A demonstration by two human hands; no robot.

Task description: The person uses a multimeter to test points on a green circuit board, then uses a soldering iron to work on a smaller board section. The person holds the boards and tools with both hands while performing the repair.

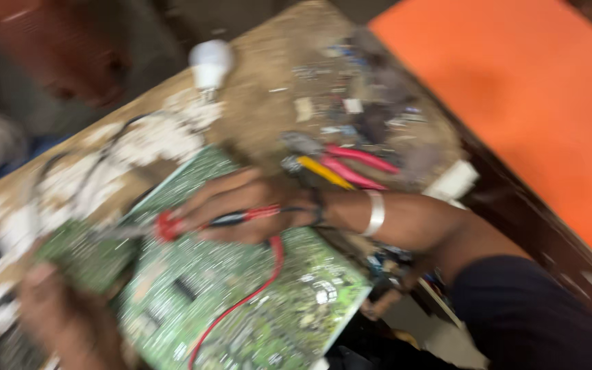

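The picture is blurred by motion. My right hand (241, 205) grips a red and black probe (200, 223) whose red wire (241, 301) trails down over a large green circuit board (255, 308). A silver bangle sits on that wrist. My left hand (63, 315) is at the lower left, holding a smaller green board (83, 257) by its edge. The probe's metal tip points left toward that smaller board.
Pliers with pink handles (358, 164) and a yellow-handled tool (323, 171) lie on the worn wooden bench (268, 116) behind my right hand. A white bulb (210, 65) stands at the back. White debris and black wires lie at left. An orange surface (529, 103) fills the right.
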